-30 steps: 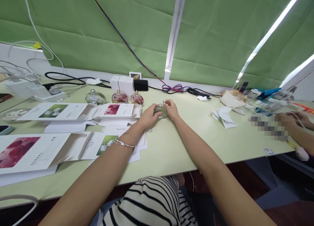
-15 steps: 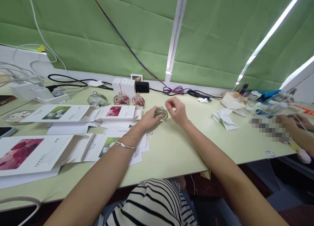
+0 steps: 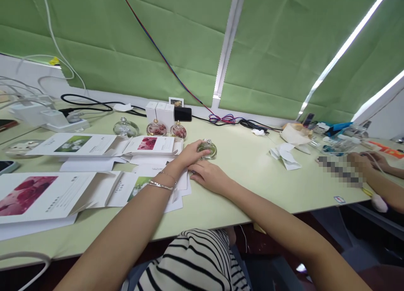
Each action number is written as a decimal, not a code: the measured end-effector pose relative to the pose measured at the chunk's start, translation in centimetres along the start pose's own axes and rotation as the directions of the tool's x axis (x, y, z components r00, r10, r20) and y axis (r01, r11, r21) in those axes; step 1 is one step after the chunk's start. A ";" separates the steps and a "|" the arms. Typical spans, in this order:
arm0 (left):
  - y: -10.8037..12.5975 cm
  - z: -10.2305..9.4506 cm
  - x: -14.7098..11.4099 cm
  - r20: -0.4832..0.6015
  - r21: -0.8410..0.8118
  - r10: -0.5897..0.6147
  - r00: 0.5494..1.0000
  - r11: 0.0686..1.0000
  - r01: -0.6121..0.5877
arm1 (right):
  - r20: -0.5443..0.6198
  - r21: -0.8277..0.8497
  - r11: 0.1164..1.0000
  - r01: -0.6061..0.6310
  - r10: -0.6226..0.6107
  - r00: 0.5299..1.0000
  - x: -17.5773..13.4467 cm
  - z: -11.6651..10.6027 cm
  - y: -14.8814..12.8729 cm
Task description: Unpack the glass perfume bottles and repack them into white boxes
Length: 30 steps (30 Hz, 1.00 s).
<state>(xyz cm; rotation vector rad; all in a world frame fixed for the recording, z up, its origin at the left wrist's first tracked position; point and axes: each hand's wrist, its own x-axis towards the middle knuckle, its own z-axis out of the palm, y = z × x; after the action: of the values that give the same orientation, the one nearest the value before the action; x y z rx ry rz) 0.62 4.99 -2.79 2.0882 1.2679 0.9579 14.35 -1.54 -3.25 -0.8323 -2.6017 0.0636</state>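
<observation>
1. Moved: right hand was raised right of the bottle half a second ago; now down at the table, nearer the wearer, by the left wrist. Left hand and bottle about the same.
2. Round glass perfume bottle, greenish inside: on the table, just right of the printed cartons. Neck points up, toward the far side; broad body runs left-right, so wider than tall in view. Looks upright; slight tilt, cannot tell.
3. Left fingers: grasping the bottle from its left, thumb across the front.
4. Right fingers: bent, tips pointing left by the paper edge; anything pinched, cannot tell.
5. Behind, left: clear glass bottle, two rose-filled bottles, small white boxes.
6. Right: crumpled white paper.
</observation>
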 end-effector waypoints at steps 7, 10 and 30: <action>-0.3 0.0 0.1 0.018 -0.047 0.015 1.000 0.999 -0.015 | -0.273 0.113 0.992 0.057 -0.025 0.962 -0.5 -0.5 1.3; -0.1 0.0 -0.1 0.085 -0.166 0.014 0.996 0.986 0.000 | -0.549 0.193 0.977 -0.085 0.180 0.817 -0.8 -2.3 3.7; -0.3 0.2 -0.3 0.391 -0.438 0.157 0.907 0.898 0.033 | -0.211 0.327 0.881 -0.341 0.420 0.883 4.3 1.4 12.5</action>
<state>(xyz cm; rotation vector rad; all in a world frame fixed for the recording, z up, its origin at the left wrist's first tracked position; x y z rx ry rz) 0.49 4.87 -3.22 1.8469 0.6896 0.6852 17.50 11.28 -4.98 -1.1471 -2.0712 0.3934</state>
